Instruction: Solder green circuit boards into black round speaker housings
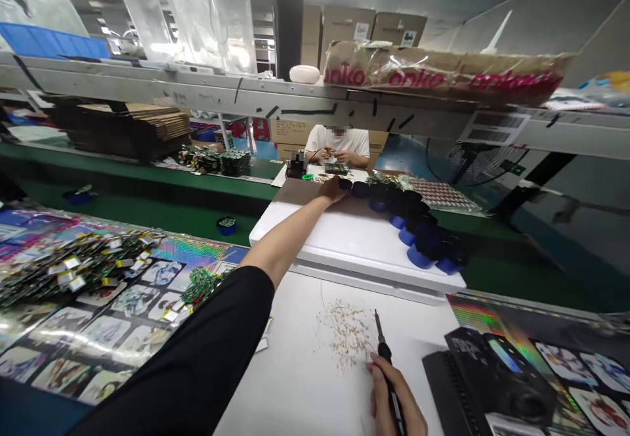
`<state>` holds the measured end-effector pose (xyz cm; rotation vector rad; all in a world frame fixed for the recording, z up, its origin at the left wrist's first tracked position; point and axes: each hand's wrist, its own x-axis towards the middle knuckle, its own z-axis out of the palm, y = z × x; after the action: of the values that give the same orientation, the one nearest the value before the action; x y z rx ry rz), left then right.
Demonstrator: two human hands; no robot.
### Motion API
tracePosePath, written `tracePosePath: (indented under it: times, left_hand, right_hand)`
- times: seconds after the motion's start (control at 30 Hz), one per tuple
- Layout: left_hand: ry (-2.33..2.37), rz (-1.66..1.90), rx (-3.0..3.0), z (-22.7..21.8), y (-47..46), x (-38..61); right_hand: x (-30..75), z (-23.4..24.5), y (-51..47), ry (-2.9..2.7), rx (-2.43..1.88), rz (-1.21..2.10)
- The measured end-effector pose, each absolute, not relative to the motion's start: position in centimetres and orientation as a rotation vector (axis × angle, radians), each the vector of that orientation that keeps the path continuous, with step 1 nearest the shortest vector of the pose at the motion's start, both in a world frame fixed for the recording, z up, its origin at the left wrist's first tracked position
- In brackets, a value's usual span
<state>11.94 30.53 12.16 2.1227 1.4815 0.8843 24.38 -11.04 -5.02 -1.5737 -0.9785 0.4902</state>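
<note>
My left arm in a black sleeve stretches forward across a white slab (344,239). My left hand (333,190) is at the far end of it, closed on the end of a curved stack of dark and blue round caps (418,229) that lies on its side along the slab's right part. My right hand (394,400) rests low on the white worktop (305,370), fingers wrapped round a black soldering iron (384,350) whose tip points away from me. A scatter of small pale wire clippings (347,334) lies just left of the iron's tip.
A heap of small circuit boards with wires (73,265) covers shiny picture sheets (113,331) at the left. A black device (497,377) sits at lower right. Beyond a green conveyor (147,206), another person (338,147) works opposite. A metal shelf (246,94) with a cardboard box (443,71) runs overhead.
</note>
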Motion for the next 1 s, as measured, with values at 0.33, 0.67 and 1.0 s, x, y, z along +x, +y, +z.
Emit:
tracePosePath:
  times: [0.33, 0.67, 1.0]
  left_hand:
    - [1.142, 0.920, 1.951, 13.0, 16.9, 2.1]
    - [1.280, 0.751, 1.820, -1.9, -9.3, 3.5]
    - [1.463, 0.972, 1.911, -4.6, -11.2, 6.7]
  right_hand:
    - [24.7, -7.2, -11.2, -1.063, -1.363, 0.529]
    - [25.5, -7.1, -11.8, -1.429, -1.226, 0.464]
    - [26.0, -6.4, -11.2, -1.638, -1.065, 0.466]
